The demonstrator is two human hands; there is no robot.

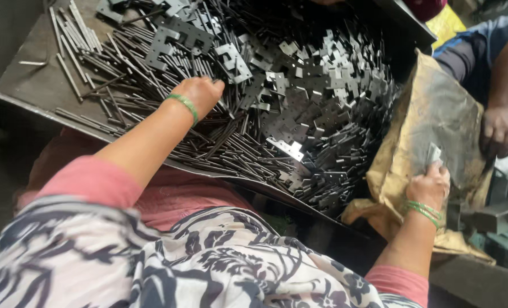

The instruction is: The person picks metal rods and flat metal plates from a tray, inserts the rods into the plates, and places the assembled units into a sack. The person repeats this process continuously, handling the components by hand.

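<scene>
Pins (168,102), thin dark metal rods, lie heaped on a metal tray (31,85), most with their long axis running from upper left to lower right, some crossing the others. Beside them, toward the right, sits a pile of small notched plates (328,108), lying flat and tilted every which way.

Left hand (201,93) reaches out over the pins, arm stretched from lower left, palm down, fingers curled into the heap; whether it clasps any pin I cannot tell. A green bangle (185,105) sits on that wrist.

Right hand (430,185) is raised at the right, knuckles toward the camera, fingers closed on one small grey plate (434,153) that stands upright above the fingers, long axis near vertical. Green bangles (424,210) ring this wrist too. The hand rests against a worn brown sack (430,108) that leans at the tray's right edge.

Another person's hand (502,131) grips the sack's far side.
</scene>
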